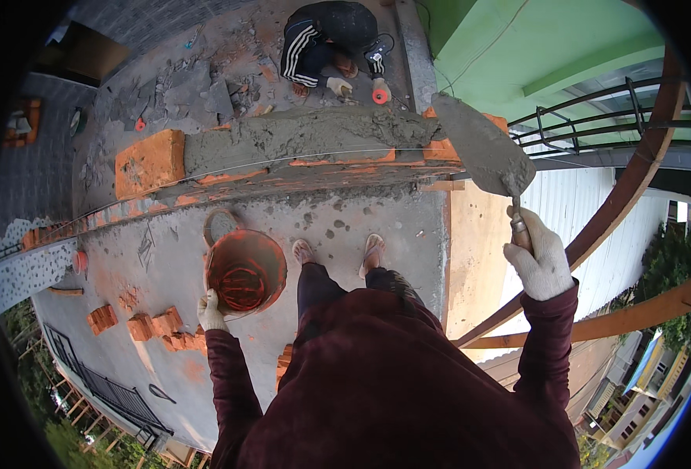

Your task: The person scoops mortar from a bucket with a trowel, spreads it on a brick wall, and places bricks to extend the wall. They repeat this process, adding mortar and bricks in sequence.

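My gloved right hand [543, 254] is closed round the wooden handle of a trowel [486, 148], raised at the right near the wall's end. Grey mortar coats its blade. On the left, my gloved left hand [211, 311] grips the rim of an orange bucket [246, 271], which is tilted so that its inside shows, smeared with mortar residue. Ahead of me runs a low brick wall [228, 178] with a thick bed of wet mortar [283, 134] along its top. One orange brick [150, 164] sits on the wall at the left, and a string is stretched along the wall's near side.
Beyond the wall a co-worker [333, 47] crouches with gloved hands near the rubble-strewn floor. Behind the bucket stands a round container [220, 224]. Loose bricks [166, 324] lie at the left. A curved brown beam [634, 199] and black railing [595, 117] are at the right.
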The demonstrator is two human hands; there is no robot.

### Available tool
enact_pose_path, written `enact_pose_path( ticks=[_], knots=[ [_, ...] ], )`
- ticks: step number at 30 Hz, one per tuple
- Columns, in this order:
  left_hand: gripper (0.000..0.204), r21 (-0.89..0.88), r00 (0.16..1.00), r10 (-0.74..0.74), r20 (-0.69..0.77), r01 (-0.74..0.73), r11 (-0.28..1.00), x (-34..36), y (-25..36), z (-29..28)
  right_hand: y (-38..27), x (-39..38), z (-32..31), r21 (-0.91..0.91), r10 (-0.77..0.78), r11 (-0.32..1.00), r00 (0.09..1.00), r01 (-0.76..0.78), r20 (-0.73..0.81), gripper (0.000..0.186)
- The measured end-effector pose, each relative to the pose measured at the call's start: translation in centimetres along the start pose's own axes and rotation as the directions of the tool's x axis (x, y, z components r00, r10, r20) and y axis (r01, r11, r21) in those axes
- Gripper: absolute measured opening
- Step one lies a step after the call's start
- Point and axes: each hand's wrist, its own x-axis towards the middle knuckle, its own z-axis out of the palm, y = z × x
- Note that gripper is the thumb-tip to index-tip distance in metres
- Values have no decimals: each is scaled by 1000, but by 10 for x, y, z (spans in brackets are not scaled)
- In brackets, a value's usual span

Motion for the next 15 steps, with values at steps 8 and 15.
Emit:
enact_pose_path(
  ticks=[8,15],
  knots=[
    [15,263,904,-421,-69,424,867,91,-102,-106,-22,-73,62,578,466,582,817,-572,340,35],
    [45,974,764,-619,181,-53,220,179,-87,-80,-103,-59,151,688,559,519,810,-507,175,44]
  ],
)
